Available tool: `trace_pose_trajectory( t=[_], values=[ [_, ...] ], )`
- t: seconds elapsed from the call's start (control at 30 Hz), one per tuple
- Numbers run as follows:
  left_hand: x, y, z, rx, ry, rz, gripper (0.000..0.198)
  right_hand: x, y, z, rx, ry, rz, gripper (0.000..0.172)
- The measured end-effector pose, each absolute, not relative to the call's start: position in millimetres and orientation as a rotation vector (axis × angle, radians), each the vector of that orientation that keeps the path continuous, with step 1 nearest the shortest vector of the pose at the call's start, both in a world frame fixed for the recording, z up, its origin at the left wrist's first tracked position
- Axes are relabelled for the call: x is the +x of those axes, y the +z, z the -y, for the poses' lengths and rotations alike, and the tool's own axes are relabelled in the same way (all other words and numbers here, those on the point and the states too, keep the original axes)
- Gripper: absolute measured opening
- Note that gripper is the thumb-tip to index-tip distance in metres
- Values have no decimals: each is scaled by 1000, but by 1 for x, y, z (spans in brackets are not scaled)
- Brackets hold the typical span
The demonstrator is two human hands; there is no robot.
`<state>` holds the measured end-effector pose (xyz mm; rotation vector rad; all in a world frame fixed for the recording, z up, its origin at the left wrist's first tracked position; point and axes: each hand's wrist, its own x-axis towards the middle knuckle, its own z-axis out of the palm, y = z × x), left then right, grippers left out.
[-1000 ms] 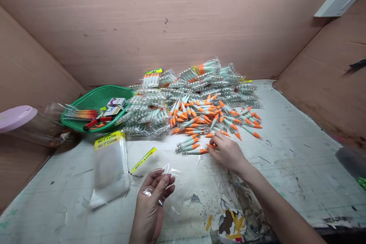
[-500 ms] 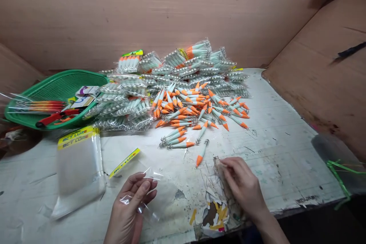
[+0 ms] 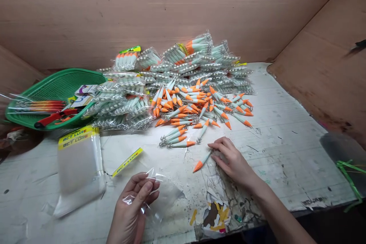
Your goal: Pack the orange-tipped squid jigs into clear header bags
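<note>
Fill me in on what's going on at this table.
A person is working with fishing lures at a worn table. The left hand pinches a clear bag with a yellow header. The right hand rests its fingers on the hook end of a single orange-tipped lure; whether it grips it is unclear. Beyond lie a loose pile of lures, packed bags, a green basket and a stack of empty bags.

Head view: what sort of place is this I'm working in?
Probably a small packing bench for fishing lures: a heap of loose orange-tipped lures, filled packs piled behind it, and a stack of empty bags headed BCT LURE. The left hand holds one clear bag.
</note>
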<state>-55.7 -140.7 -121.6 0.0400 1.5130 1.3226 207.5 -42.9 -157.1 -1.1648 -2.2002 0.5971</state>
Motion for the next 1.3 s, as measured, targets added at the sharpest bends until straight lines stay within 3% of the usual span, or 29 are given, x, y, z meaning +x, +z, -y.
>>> trace_pose_trajectory(
  t=[0.43, 0.6, 0.97, 1.1, 1.3],
  values=[
    [-48, -121, 137, 54, 1279, -1521, 57, 219, -161, 89, -1095, 561, 2200, 22],
    [-48, -121, 138, 74, 1279, -1500, 56, 217, -158, 96, -1066, 566, 2254, 30],
    [-49, -118, 140, 95, 1303, -1419, 51, 217, -150, 97, -849, 701, 2383, 29],
    [-51, -117, 142, 117, 1318, -1376, 49, 213, -132, 103, -885, 903, 2226, 29],
    [-48, -113, 136, 140, 1336, -1291, 42, 195, -78, 120, -595, 1370, 2108, 21]
  ],
)
